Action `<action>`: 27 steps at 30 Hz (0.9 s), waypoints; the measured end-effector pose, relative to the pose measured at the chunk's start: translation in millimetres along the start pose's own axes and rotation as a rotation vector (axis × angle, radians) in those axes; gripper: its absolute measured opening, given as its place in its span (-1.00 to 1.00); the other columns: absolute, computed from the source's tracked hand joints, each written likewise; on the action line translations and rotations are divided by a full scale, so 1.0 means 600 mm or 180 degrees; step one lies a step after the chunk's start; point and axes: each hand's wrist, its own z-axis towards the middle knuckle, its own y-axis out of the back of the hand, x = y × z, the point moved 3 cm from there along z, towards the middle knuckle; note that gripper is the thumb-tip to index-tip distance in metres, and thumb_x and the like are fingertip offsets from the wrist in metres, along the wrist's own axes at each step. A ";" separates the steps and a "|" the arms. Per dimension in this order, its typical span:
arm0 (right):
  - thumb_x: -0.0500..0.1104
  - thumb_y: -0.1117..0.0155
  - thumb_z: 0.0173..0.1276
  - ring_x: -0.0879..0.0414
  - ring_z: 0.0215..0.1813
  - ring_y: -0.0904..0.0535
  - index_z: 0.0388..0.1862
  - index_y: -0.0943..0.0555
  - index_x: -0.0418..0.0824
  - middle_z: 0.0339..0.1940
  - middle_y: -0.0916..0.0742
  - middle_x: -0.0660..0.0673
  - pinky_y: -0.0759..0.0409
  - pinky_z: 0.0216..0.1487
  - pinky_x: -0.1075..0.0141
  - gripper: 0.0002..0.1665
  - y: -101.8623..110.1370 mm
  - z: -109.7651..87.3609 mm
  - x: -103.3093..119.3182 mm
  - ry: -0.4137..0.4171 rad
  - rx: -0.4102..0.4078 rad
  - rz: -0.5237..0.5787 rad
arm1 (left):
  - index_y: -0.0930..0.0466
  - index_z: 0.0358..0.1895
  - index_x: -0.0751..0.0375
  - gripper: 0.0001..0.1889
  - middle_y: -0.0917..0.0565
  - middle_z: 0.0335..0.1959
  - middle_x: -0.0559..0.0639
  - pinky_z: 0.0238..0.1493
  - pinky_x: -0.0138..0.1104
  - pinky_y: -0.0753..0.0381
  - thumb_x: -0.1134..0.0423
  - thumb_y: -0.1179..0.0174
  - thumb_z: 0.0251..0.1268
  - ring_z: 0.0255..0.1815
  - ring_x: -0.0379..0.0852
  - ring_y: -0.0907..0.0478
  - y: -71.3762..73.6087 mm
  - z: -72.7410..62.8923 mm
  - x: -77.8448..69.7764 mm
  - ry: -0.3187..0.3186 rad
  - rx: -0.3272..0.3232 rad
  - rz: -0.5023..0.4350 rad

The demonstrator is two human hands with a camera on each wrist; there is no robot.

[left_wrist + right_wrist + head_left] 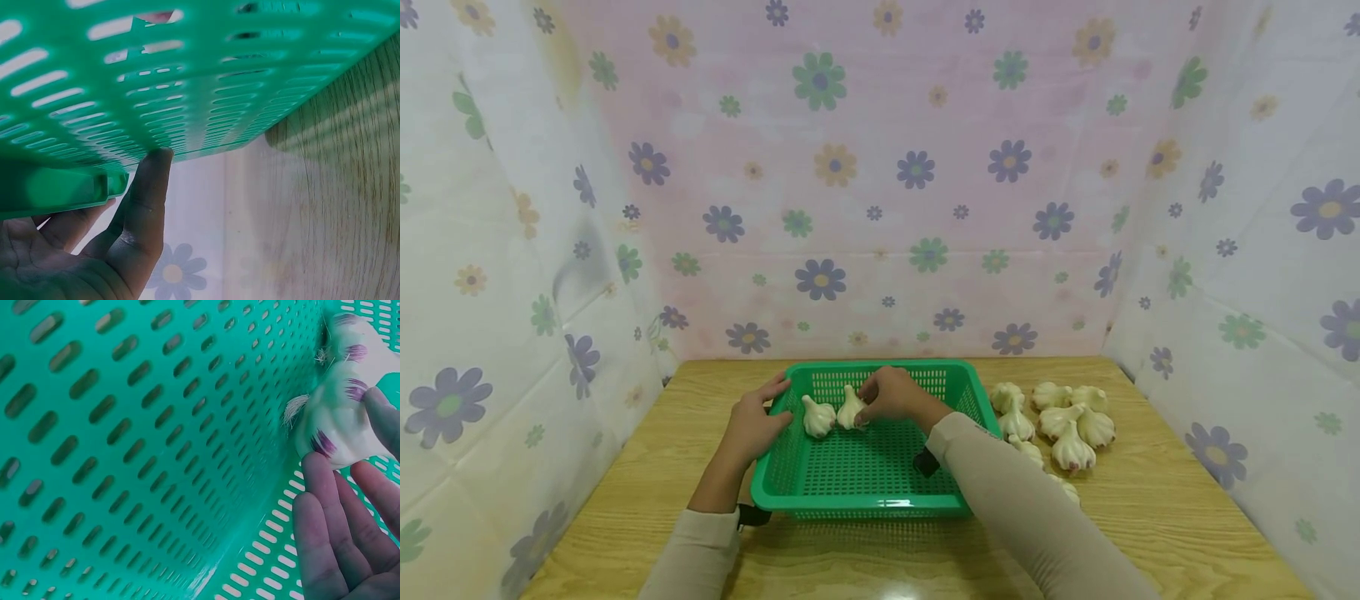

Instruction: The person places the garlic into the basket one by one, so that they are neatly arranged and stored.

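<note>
One green basket (835,502) has the left hand (754,425) holding its rim at 9 o'clock. Inside, the right hand (892,393) pinches a garlic bulb (849,408) at 11 o'clock, just beside another bulb (818,419) at 10 o'clock.

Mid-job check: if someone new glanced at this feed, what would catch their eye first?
Most likely the bright green basket on the wooden table, its left rim held by the left hand. Inside it, the right hand pinches a garlic bulb beside another bulb. Flowered cloth behind and a group of bulbs to the basket's right also stand out.
</note>
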 end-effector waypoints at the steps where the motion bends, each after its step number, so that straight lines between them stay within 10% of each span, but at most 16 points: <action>1: 0.05 -0.68 0.10 0.10 -0.02 -0.73 0.10 -0.79 -0.12 -0.06 -0.83 -0.01 -0.72 0.01 0.11 -0.41 0.000 0.000 0.000 -0.0004 -0.0010 0.0000 | -0.34 0.57 0.16 -0.33 -0.21 0.67 -0.12 -0.43 -0.27 -0.56 0.39 -0.18 0.38 0.37 0.40 -0.50 0.000 0.000 0.000 0.0001 0.0000 -0.0003; 27: 0.07 -0.65 0.14 0.07 0.05 -0.71 0.10 -0.79 -0.11 0.02 -0.80 -0.04 -0.69 0.05 0.11 -0.44 0.016 -0.010 0.016 0.0135 -0.0085 -0.0349 | -0.35 0.56 0.17 -0.35 -0.22 0.67 -0.06 -0.40 -0.27 -0.56 0.38 -0.18 0.39 0.40 0.41 -0.47 -0.003 0.001 0.005 -0.0010 -0.0031 0.0004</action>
